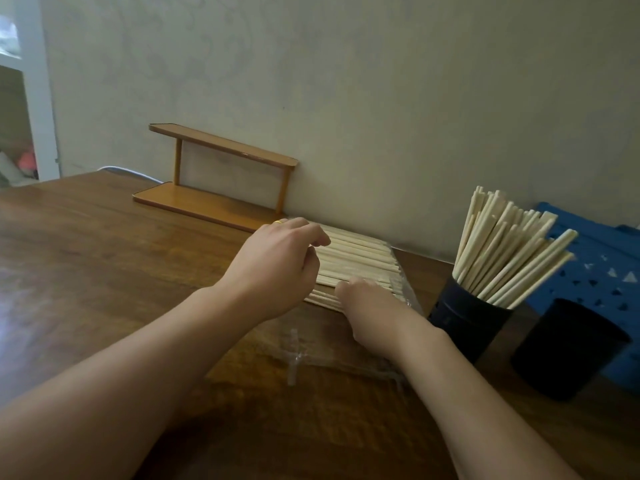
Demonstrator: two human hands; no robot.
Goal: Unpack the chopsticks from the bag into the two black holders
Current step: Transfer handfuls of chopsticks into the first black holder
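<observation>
My left hand hangs over the left end of the flat bundle of chopsticks, its fingers loosely curled with the tips just above or touching the sticks; I can't tell whether they grip any. My right hand lies on the near edge of the bundle, and whether its fingers are closed round anything I cannot tell. The chopsticks lie in a clear plastic bag whose empty part spreads toward me. To the right, the farther black holder is packed with upright chopsticks fanning rightward; the nearer black holder shows none. Behind them sits a blue perforated crate. The wooden surface meets a pale wall, with a small orange shelf against it.
</observation>
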